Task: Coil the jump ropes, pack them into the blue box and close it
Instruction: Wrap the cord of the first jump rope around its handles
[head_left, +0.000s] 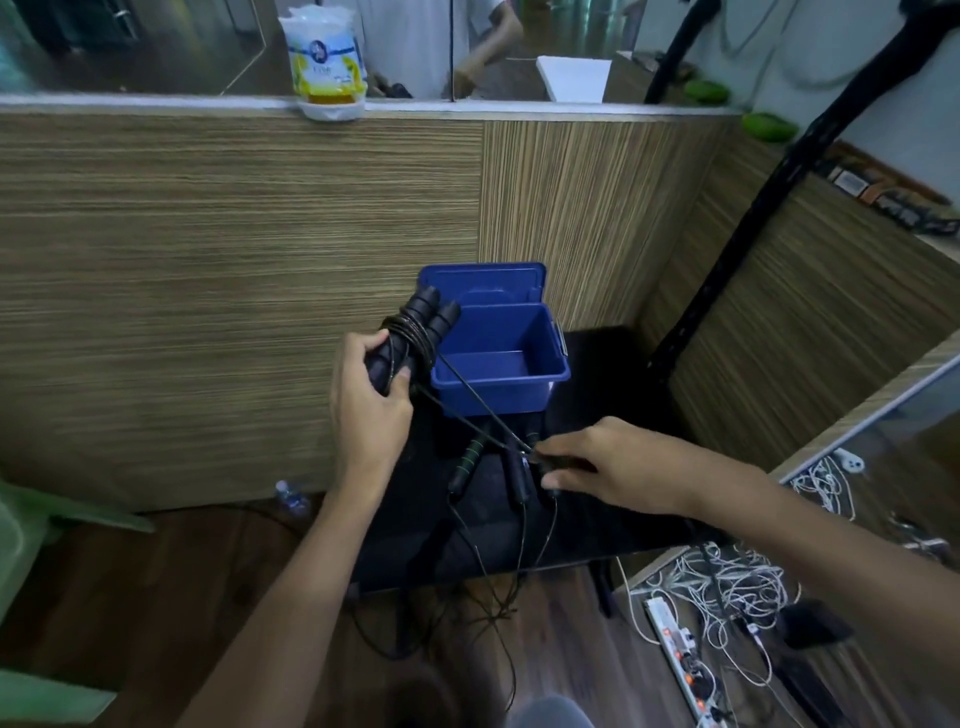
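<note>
The left hand (370, 410) clenches a pair of black jump-rope handles (415, 332) wound with cord, held at ten o'clock of the blue box (501, 358), just over its left rim. The box stands open and empty near the table's (613, 519) back edge, lid (485, 283) upright behind. The right hand (618, 465) pinches the taut cord (483, 415) at five o'clock. Loose handles (465, 462) lie before the box; cords trail over the front edge.

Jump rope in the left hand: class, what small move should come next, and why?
Probably another wrap: the right hand should carry the taut cord round the paired handles that the left hand holds. The cord is only partly wound, with slack trailing off the black table, and the blue box stands open and empty.
</note>
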